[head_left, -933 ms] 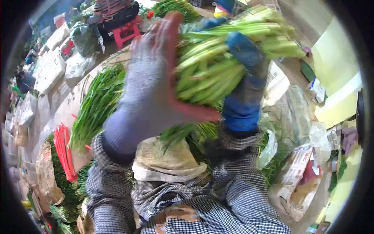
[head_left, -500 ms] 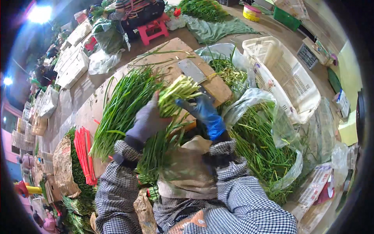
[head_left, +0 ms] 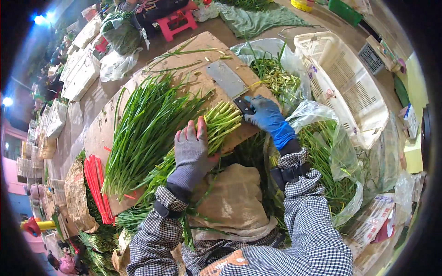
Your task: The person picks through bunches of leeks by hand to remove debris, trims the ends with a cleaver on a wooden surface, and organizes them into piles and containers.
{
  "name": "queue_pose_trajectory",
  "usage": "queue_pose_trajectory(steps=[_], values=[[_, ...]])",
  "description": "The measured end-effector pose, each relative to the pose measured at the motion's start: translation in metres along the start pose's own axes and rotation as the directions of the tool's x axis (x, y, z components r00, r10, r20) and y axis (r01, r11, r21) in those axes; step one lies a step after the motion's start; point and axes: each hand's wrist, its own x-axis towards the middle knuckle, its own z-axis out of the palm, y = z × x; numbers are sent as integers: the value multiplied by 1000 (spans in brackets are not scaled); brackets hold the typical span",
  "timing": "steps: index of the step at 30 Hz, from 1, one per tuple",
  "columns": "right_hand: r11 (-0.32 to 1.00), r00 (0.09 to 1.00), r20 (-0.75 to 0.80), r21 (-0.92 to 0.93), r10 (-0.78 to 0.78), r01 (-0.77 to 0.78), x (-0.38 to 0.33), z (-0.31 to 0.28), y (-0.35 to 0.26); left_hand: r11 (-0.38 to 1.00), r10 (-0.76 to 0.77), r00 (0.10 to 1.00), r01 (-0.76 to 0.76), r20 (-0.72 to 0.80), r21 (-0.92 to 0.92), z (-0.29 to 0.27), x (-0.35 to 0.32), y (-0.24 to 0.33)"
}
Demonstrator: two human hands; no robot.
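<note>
A bunch of long green stalks that look like garlic chives (head_left: 224,120) lies across the near edge of a wooden board (head_left: 102,133), its pale stem ends pointing right. My left hand (head_left: 191,147), in a grey glove with pinkish fingertips, grips the bunch from above. My right hand (head_left: 269,117), in a blue glove, is closed round the black handle of a cleaver (head_left: 225,78). The cleaver's blade lies flat on the board, just beyond the stem ends. Left of the bunch sits a bigger loose pile of chives (head_left: 147,124).
Red ties (head_left: 97,188) lie at the board's left edge. On the right stand a plastic bag of greens (head_left: 329,170), another bag with trimmings (head_left: 281,83) and a white plastic crate (head_left: 343,85). A brown cloth (head_left: 235,198) covers my lap. Farther off is a pink stool (head_left: 177,23).
The bunch has come down from above the board onto its near edge. My right hand has left the stem ends and moved right to take the cleaver's handle.
</note>
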Motion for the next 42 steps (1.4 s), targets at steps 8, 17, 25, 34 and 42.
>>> queue_pose_trajectory(steps=[8,17,25,34,42], values=[[972,996,50,220,77,-86,-7,-19,3,999,9,997,-13,76,44,-10,-9,12],[634,998,-20,773,65,-26,-48,-28,17,994,105,980,-107,168,1,-32,20,4],[604,978,208,781,-10,-159,-68,-34,-7,975,100,995,-95,13,-203,-7,33,-15],[726,982,175,666,73,-173,-79,-24,-20,986,160,968,-167,-191,-16,-4,42,-4],[590,988,142,793,67,-154,-81,-1,-4,974,195,944,-218,-267,-62,-3,48,-4]])
